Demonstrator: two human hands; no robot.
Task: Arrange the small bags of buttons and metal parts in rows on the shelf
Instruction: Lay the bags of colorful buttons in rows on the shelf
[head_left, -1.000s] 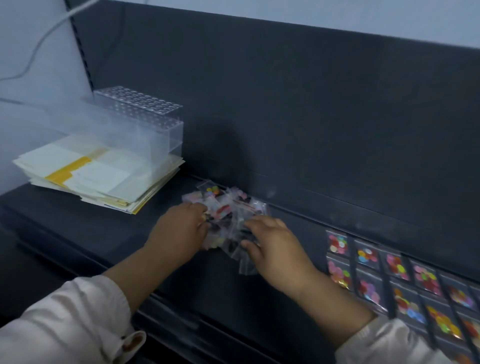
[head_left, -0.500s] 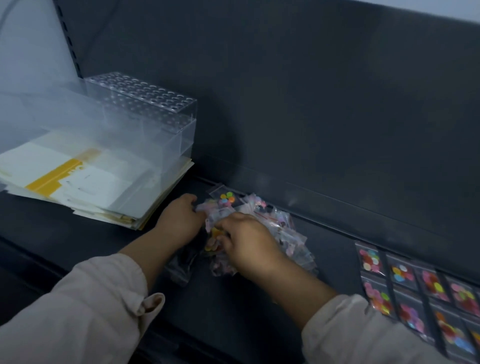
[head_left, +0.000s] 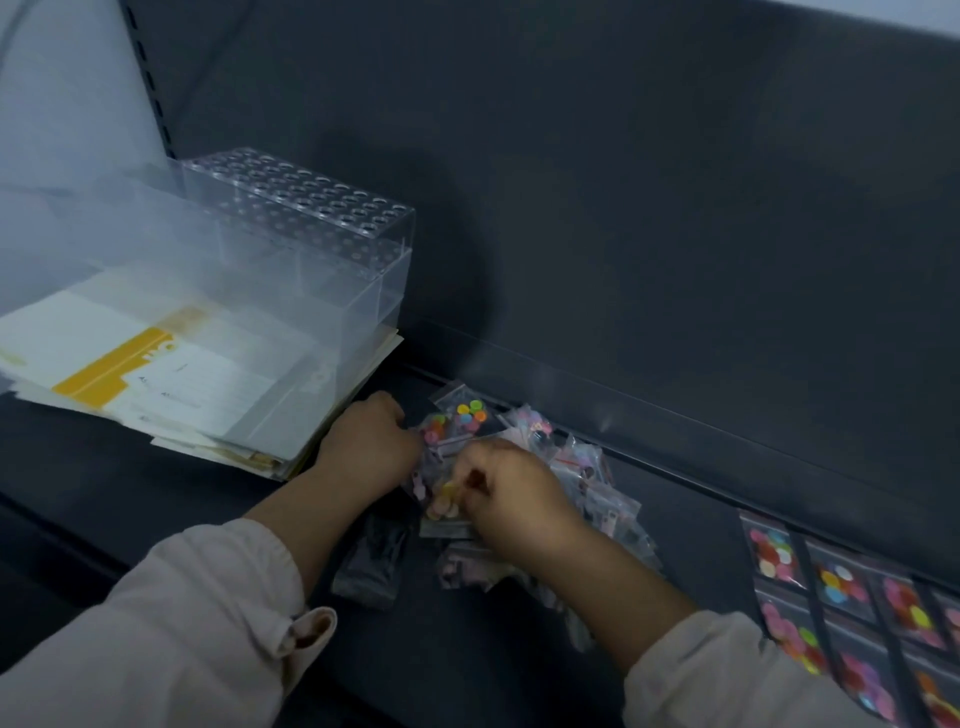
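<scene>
A loose pile of small clear bags (head_left: 576, 467) with coloured buttons and metal parts lies on the dark shelf (head_left: 182, 499), near its back wall. My left hand (head_left: 366, 449) rests curled against the pile's left side, touching the bags. My right hand (head_left: 514, 499) sits on the front of the pile, with its fingers pinched on a small bag of pale buttons (head_left: 444, 501). At the lower right, bags of coloured buttons (head_left: 836, 592) lie flat in two neat rows. A dark bag (head_left: 371, 561) lies by my left wrist.
A stack of papers with a yellow stripe (head_left: 156, 374) lies at the left, under a clear plastic box with a perforated top (head_left: 291, 244). The dark back panel (head_left: 675, 234) rises right behind the pile. A bare strip of shelf separates pile and rows.
My right hand has moved left from the pile's right side onto its front and pinched a bag. My left hand stays at the pile's left. The view has shifted closer.
</scene>
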